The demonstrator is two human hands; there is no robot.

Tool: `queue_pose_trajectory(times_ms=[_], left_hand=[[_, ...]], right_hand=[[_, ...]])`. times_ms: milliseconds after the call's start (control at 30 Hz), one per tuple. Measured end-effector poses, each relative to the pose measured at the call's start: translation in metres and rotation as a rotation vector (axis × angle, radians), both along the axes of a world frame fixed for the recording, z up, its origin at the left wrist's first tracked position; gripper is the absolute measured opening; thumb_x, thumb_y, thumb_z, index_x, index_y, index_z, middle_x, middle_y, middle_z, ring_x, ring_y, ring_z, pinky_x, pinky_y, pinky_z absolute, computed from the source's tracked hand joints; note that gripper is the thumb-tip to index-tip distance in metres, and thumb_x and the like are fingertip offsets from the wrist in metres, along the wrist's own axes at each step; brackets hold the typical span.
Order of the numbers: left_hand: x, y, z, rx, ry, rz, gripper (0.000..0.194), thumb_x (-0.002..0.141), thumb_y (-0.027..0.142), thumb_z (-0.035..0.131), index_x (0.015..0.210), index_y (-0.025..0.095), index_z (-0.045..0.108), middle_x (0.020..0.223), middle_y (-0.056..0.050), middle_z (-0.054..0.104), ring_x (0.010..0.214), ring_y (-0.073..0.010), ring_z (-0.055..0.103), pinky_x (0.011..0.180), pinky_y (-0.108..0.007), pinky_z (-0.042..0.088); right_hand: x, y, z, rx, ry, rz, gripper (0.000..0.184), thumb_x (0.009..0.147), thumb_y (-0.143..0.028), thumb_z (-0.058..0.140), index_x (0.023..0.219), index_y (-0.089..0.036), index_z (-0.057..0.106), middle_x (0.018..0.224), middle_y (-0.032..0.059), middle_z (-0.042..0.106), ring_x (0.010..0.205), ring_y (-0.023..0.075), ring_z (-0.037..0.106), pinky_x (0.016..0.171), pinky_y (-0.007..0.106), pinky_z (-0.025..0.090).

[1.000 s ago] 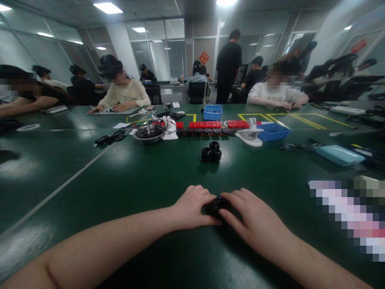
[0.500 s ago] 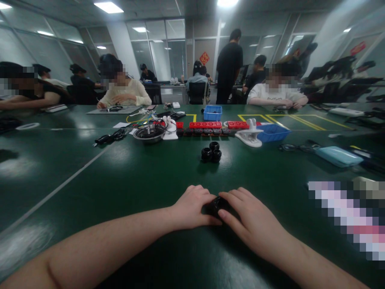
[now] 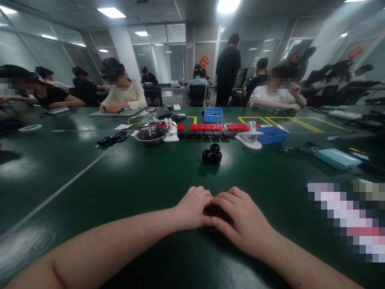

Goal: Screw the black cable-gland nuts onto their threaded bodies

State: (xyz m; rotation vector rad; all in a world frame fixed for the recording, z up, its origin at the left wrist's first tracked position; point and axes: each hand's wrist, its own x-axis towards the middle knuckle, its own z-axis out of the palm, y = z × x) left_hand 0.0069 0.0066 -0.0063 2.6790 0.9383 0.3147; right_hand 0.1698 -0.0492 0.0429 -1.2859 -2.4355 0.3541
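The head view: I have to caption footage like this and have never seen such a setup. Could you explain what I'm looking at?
There's no machine here, just a person's two bare hands. The camera is worn on that person's head, looking forward and down, so the forearms come in from the bottom of the picture.

The left hand and right hand are closed around a dark object; the fingers hide too much to tell its full shape. Beneath is a green table. Further out stand three black round pieces, grouped together. Beyond them are a row of red pieces and a white clip-shaped stand. Other people sit across the table.
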Motion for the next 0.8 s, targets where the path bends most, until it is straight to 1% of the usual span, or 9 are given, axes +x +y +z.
queue_pose_trajectory(times_ms=[167, 267, 367, 500, 667, 733, 800], left_hand=[[0.0, -0.002, 0.002, -0.009, -0.002, 0.016, 0.032, 0.071, 0.051, 0.059, 0.076, 0.019, 0.057, 0.075, 0.001, 0.052, 0.075, -0.0167, 0.045, 0.066, -0.029, 0.032], [0.0, -0.003, 0.004, -0.032, 0.012, 0.018, 0.027, 0.073, 0.046, 0.057, 0.084, 0.021, 0.058, 0.079, 0.001, 0.053, 0.077, -0.0172, 0.046, 0.069, -0.03, 0.033], [0.0, -0.003, 0.004, -0.047, 0.013, 0.021, 0.025, 0.073, 0.04, 0.059, 0.09, 0.023, 0.058, 0.081, 0.001, 0.054, 0.08, -0.0176, 0.046, 0.071, -0.03, 0.033], [-0.001, -0.002, 0.005, -0.068, -0.03, 0.026, 0.03, 0.072, 0.047, 0.06, 0.087, 0.021, 0.058, 0.081, 0.001, 0.055, 0.079, -0.0175, 0.047, 0.071, -0.03, 0.033], [-0.001, -0.002, 0.006, -0.092, -0.032, 0.032, 0.036, 0.071, 0.054, 0.059, 0.081, 0.019, 0.058, 0.08, 0.0, 0.056, 0.079, -0.0179, 0.047, 0.07, -0.029, 0.034], [-0.002, -0.002, 0.006, -0.09, -0.043, 0.03, 0.039, 0.07, 0.057, 0.059, 0.083, 0.02, 0.058, 0.08, 0.0, 0.056, 0.079, -0.0179, 0.047, 0.07, -0.029, 0.033], [-0.002, -0.002, 0.006, -0.093, -0.045, 0.022, 0.041, 0.068, 0.058, 0.061, 0.085, 0.021, 0.058, 0.081, 0.0, 0.056, 0.08, -0.0179, 0.047, 0.071, -0.029, 0.033]], right_hand=[[-0.001, -0.006, 0.0, 0.022, 0.009, 0.091, 0.022, 0.082, -0.034, 0.049, 0.088, -0.018, 0.062, 0.094, 0.0055, 0.062, 0.078, 0.0191, 0.044, 0.071, 0.036, 0.034], [-0.001, -0.011, -0.001, 0.017, 0.005, 0.154, 0.02, 0.082, -0.033, 0.048, 0.084, -0.018, 0.061, 0.085, 0.0045, 0.063, 0.077, 0.0188, 0.044, 0.07, 0.034, 0.033], [-0.001, -0.016, -0.003, 0.014, -0.004, 0.17, 0.02, 0.083, -0.031, 0.045, 0.08, -0.019, 0.062, 0.073, 0.0031, 0.062, 0.073, 0.0179, 0.045, 0.066, 0.033, 0.031], [0.004, -0.015, -0.003, 0.033, -0.044, 0.127, 0.028, 0.086, -0.027, 0.041, 0.069, -0.019, 0.062, 0.065, 0.0028, 0.06, 0.066, 0.0161, 0.044, 0.063, 0.032, 0.029], [0.016, -0.001, 0.002, 0.028, -0.146, -0.007, 0.041, 0.089, -0.033, 0.036, 0.06, -0.017, 0.06, 0.058, 0.0045, 0.058, 0.06, 0.0158, 0.043, 0.059, 0.031, 0.03], [0.02, 0.005, 0.002, 0.016, -0.181, -0.069, 0.043, 0.09, -0.035, 0.034, 0.06, -0.017, 0.059, 0.059, 0.0047, 0.058, 0.062, 0.0167, 0.045, 0.059, 0.03, 0.031], [0.023, 0.011, 0.002, 0.013, -0.201, -0.126, 0.041, 0.089, -0.037, 0.033, 0.067, -0.017, 0.061, 0.064, 0.0052, 0.06, 0.065, 0.0177, 0.048, 0.06, 0.031, 0.033]])
